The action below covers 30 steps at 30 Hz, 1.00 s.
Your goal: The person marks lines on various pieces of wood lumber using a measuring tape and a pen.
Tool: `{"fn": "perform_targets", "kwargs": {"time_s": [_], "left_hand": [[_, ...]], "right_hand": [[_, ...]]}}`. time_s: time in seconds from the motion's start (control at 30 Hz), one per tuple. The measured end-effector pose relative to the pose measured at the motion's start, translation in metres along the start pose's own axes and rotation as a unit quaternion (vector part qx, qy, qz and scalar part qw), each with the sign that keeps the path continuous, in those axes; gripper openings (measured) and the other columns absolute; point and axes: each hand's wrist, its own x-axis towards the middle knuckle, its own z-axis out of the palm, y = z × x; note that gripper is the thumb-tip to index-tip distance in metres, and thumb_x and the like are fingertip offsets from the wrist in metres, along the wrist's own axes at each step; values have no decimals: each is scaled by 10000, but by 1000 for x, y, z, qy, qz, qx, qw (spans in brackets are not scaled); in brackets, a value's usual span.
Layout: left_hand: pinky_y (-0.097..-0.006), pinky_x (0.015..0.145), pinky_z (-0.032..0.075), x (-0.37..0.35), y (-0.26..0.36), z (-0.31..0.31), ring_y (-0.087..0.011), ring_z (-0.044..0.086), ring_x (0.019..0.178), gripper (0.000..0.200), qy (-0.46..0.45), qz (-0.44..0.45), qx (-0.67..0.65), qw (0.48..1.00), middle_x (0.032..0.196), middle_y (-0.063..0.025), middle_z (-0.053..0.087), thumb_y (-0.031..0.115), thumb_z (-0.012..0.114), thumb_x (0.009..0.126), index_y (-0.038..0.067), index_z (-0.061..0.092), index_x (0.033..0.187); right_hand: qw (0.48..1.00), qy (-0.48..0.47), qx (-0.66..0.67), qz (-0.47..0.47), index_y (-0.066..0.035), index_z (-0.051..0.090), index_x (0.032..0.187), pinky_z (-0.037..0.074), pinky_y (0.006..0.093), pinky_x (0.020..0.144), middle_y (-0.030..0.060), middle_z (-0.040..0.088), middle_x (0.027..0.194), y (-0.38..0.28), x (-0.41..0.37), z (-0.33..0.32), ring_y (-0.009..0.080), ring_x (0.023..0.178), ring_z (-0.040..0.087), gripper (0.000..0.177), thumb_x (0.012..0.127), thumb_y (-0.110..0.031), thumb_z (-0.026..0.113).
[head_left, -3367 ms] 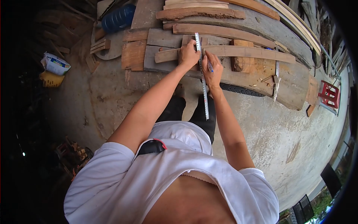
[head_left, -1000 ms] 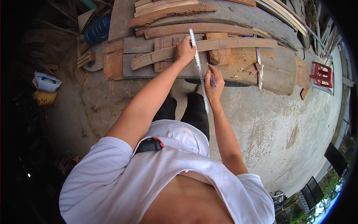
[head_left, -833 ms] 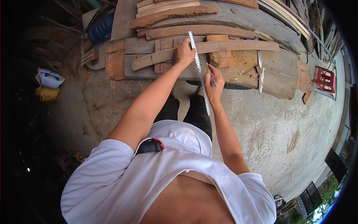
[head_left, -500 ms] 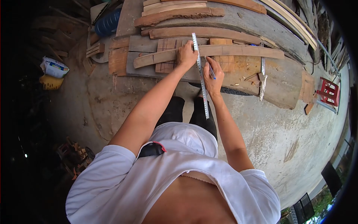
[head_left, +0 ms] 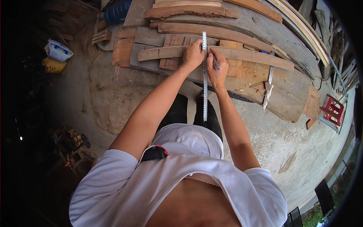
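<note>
A white ruler (head_left: 205,85) with dark and red markings lies crosswise over a long, slightly curved wooden strip (head_left: 261,56). Its near end reaches back toward my legs. My left hand (head_left: 193,55) grips the ruler's left edge at the strip, with fingers closed around it. In my right hand (head_left: 217,70) is a blue pen (head_left: 216,62), pinched with its blue end toward me. The right fingertips meet the strip just right of the ruler; the pen's tip is hidden. Pencil-like lines cross the strip. Flat wooden blocks (head_left: 170,63) sit beneath it.
More wooden strips (head_left: 215,33) lie beyond on a thick plank (head_left: 280,94). A metal square-like tool (head_left: 270,75) with white wrapping rests at right. A red plastic stool (head_left: 333,109) stands far right, a blue bottle (head_left: 116,12) and sacks (head_left: 58,51) at left.
The ruler has turned from slanted to nearly straight across the strip. Both hands have shifted slightly right in view, and the right hand is now closer to the ruler.
</note>
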Motion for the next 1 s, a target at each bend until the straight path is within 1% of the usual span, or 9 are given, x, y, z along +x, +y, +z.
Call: {"fn": "perform_targets", "kwargs": {"time_s": [0.23,0.37,0.47,0.53,0.73,0.83,0.9,1.0], "left_hand": [[-378,605,549,0,0,-1,-248,698,605,405,-12,-14,-18,1000,673,-122,696,88,723,802,51,606,1188],[-379,602,559,2,2,-3,-245,699,596,413,-24,-21,-10,999,680,-121,701,85,720,806,42,599,1199],[-383,607,559,3,1,-2,-249,700,599,408,-31,-33,-20,999,684,-124,701,85,716,808,46,599,1197],[-385,615,557,3,-1,2,-252,700,600,401,-35,-43,-35,998,687,-125,702,86,713,809,50,601,1193],[-395,650,551,2,-2,0,-257,698,593,391,-10,9,12,1000,678,-125,700,98,704,816,35,596,1186],[-398,648,549,4,-4,0,-263,699,616,393,-18,-4,0,1000,674,-121,696,101,710,810,36,597,1181],[-406,660,541,4,-5,4,-278,700,665,393,-33,-49,-31,998,678,-115,691,107,720,794,54,608,1168],[-392,623,547,4,-6,6,-268,698,639,387,-30,-41,-42,998,676,-114,692,96,716,796,60,611,1166]], "right_hand": [[999,-6,-28,-16,13,693,1051,526,398,788,206,689,940,3,2,2,360,850,679,218,896,-106,595],[1000,-4,-19,-20,14,691,1051,527,393,778,203,686,938,2,-7,-3,357,837,676,212,896,-92,592],[999,-17,-30,-35,12,688,1055,528,390,774,199,683,948,3,-21,-6,354,840,675,211,894,-83,590],[997,5,-40,-65,10,684,1059,526,396,772,193,678,948,4,-25,-5,354,851,672,210,894,-83,595],[997,-3,-64,-48,14,671,1083,525,403,779,186,675,973,5,0,9,362,869,665,221,893,-76,603],[998,-16,-44,-42,13,668,1090,525,404,781,185,675,991,4,-19,0,362,875,665,226,892,-73,602],[997,-7,-44,-59,12,668,1092,525,405,784,185,674,986,7,-29,-1,362,880,665,227,892,-70,600],[995,7,-60,-83,11,665,1099,524,410,780,181,672,972,6,-25,1,358,869,662,231,895,-75,599]]}}
